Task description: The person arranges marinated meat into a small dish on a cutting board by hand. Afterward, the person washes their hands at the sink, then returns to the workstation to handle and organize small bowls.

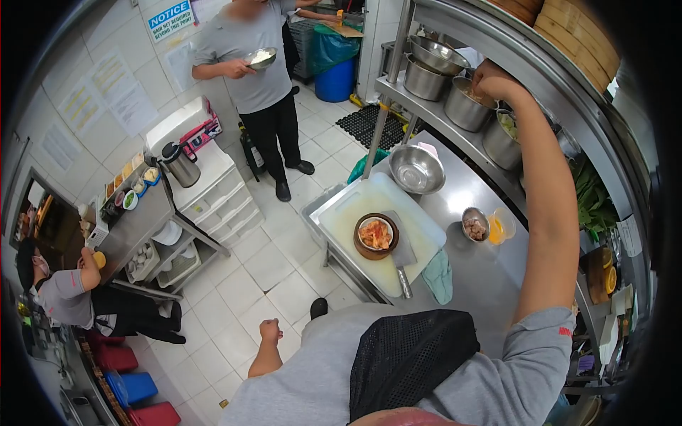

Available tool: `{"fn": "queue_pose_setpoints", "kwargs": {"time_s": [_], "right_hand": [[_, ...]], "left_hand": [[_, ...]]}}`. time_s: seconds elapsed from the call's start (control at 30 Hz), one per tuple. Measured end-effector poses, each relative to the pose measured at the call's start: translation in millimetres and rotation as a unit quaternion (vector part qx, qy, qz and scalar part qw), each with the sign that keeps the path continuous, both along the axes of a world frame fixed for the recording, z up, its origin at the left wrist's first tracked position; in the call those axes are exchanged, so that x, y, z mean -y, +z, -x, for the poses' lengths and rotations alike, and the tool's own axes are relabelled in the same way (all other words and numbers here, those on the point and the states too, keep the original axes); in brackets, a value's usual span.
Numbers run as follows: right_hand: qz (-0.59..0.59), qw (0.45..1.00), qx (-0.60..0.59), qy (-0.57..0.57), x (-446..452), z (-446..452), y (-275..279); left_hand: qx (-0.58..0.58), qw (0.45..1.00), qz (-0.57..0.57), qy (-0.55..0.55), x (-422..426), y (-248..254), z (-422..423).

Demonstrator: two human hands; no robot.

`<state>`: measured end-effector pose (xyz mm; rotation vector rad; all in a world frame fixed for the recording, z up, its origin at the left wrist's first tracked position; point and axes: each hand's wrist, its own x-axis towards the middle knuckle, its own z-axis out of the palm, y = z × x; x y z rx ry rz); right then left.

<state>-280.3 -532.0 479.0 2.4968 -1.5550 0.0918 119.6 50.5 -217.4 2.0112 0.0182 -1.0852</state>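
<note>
My right hand [491, 82] reaches up to the shelf and into a steel pot [465, 113] with brownish contents. Its fingers are bunched together, and what they grip is too small to see. Down by my side, my left hand [271, 331] is closed in a loose fist with nothing visible in it. On a white cutting board [341, 220] stands a brown round pot [375, 253] holding a bowl of reddish-orange food [375, 234]. A cleaver [403, 255] lies beside it, its handle toward me.
A steel bowl [417, 170], a small bowl of meat pieces [475, 224], a container of orange liquid [499, 226] and a green cloth [437, 277] are on the counter. Another pot [501, 142] stands on the shelf. One person [259, 78] holds a bowl; another [78, 291] stands left.
</note>
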Motion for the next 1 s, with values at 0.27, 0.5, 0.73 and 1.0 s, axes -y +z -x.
{"fn": "queue_pose_setpoints", "kwargs": {"time_s": [0.27,0.5,0.73,1.0], "right_hand": [[-0.031,0.988,0.152,-0.005,-6.1,15.3,-6.3],[-0.032,0.916,0.397,0.051,9.7,29.8,-26.1],[-0.179,0.818,0.547,0.027,-2.6,38.9,-16.5],[-0.260,0.644,0.718,0.046,-44.6,23.5,-18.8]], "left_hand": [[-0.017,1.000,-0.006,0.000,-10.1,-8.0,-2.2],[0.006,1.000,0.017,-0.017,24.7,3.6,-10.9],[0.000,0.999,0.009,-0.038,26.9,3.7,-14.9],[-0.001,0.999,-0.001,-0.043,15.5,-4.6,-19.0]]}}
